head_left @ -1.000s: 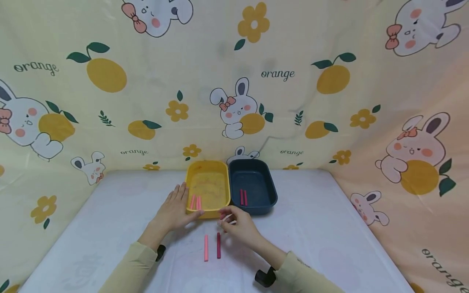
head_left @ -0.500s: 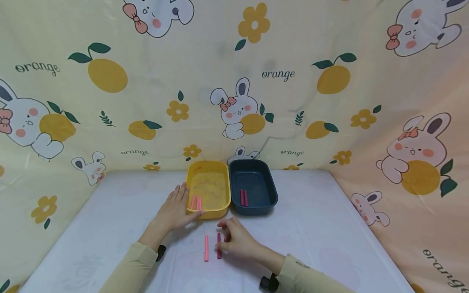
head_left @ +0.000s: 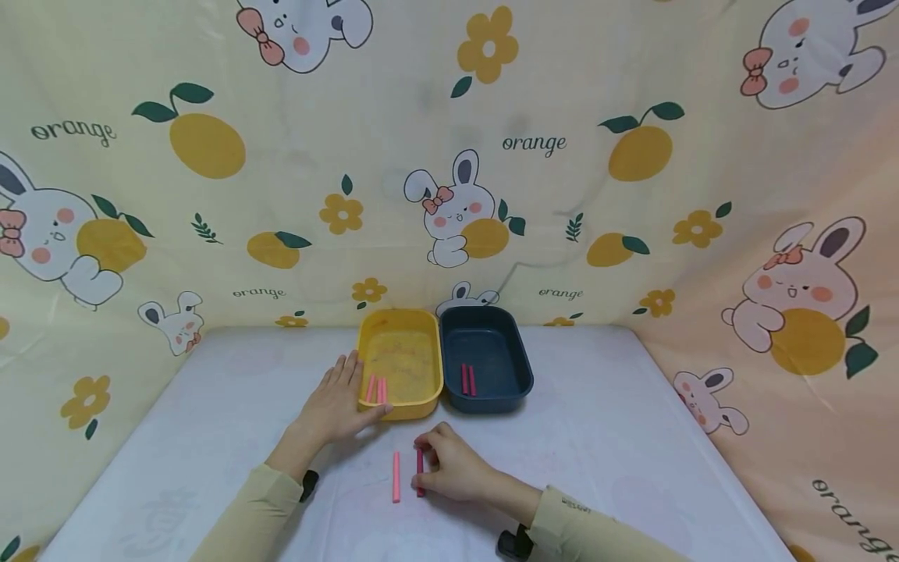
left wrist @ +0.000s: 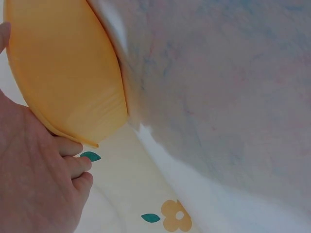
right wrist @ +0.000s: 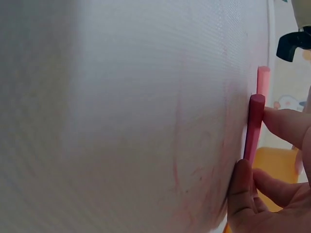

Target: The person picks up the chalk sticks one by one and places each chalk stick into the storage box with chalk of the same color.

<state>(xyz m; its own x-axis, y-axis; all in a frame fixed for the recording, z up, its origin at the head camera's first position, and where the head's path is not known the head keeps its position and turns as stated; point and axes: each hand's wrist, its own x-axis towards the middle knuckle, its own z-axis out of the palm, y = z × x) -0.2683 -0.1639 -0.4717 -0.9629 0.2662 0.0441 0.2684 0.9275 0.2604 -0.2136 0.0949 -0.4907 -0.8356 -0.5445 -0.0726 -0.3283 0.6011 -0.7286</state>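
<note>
My right hand (head_left: 456,468) has its thumb and fingers at the two ends of a slim dark red crayon-like stick (right wrist: 255,121) lying on the table. The thumb touches the near end and the fingertips curl at the far end. Just left of it lies a light pink stick (head_left: 396,478). My left hand (head_left: 337,402) rests with straight fingers along the left side of a yellow bin (head_left: 414,410), its thumb across the front rim. Inside that bin are several light pink sticks (head_left: 382,390). Beside it, a dark blue bin (head_left: 492,404) holds two dark red sticks (head_left: 472,381).
The bins stand side by side toward the back of the white-covered table (head_left: 597,460). Behind rises a cream cloth backdrop (head_left: 393,117) printed with rabbits and oranges. Black wrist cameras (head_left: 516,542) sit below both hands. Faint coloured smears mark the table cover.
My right hand has come back from near the yellow bin's front right corner to the dark red stick, and its thumb and fingers have closed onto it. The left hand has stayed put.
</note>
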